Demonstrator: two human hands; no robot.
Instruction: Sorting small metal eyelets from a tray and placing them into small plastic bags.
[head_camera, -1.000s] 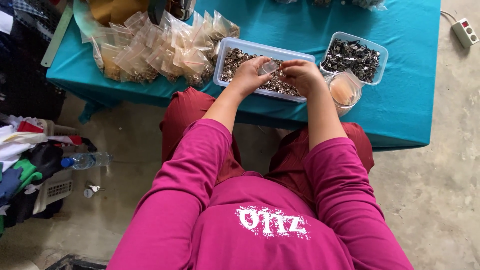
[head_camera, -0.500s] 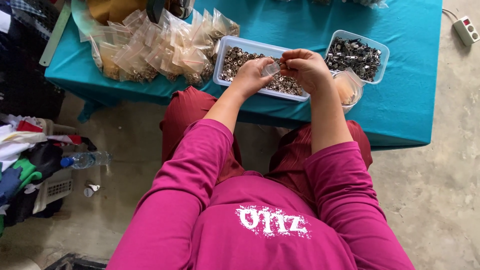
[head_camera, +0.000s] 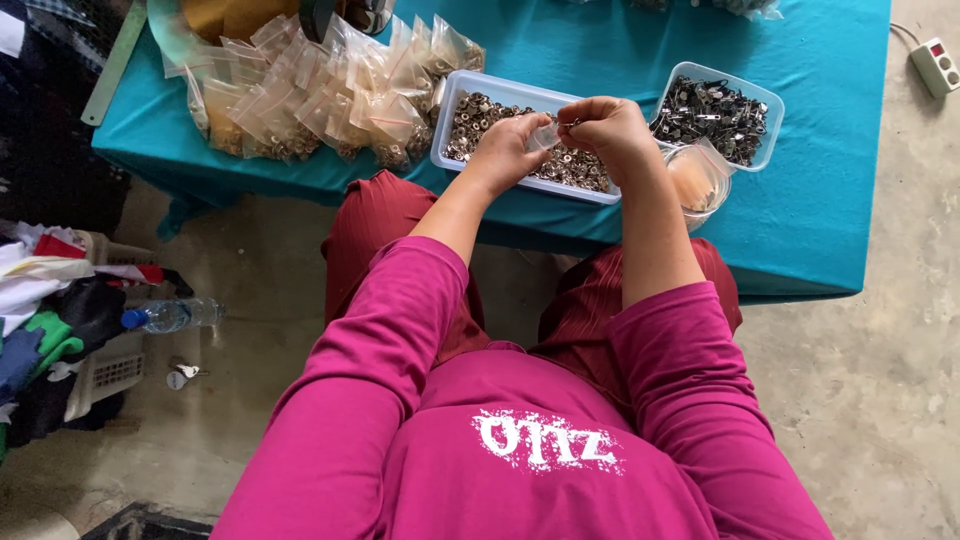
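On the floor far to my left lie a heap of clothes (head_camera: 50, 320) and a clear plastic bottle (head_camera: 172, 316) with a blue cap. On the teal tablecloth (head_camera: 820, 230), a pile of small clear zip bags (head_camera: 330, 95), crinkled and glossy, sits already filled with little metal pieces. Just right of it stands a long, pale plastic tray (head_camera: 455, 100) full of small round silvery rings and fittings. Over that tray my left hand (head_camera: 508, 150) pinches one edge of a small clear bag (head_camera: 546, 137), thumb and fingers closed on it; the bag is thin, see-through and looks nearly empty. My right hand (head_camera: 605, 130) is curled at the bag's other side, fingertips drawn tightly together at its mouth; whether they hold a piece I cannot tell. Further right stand a round translucent cup (head_camera: 697, 180) and a second tray (head_camera: 765, 105) of darker, jumbled metal clips. A white power strip (head_camera: 933, 65) rests on the concrete.
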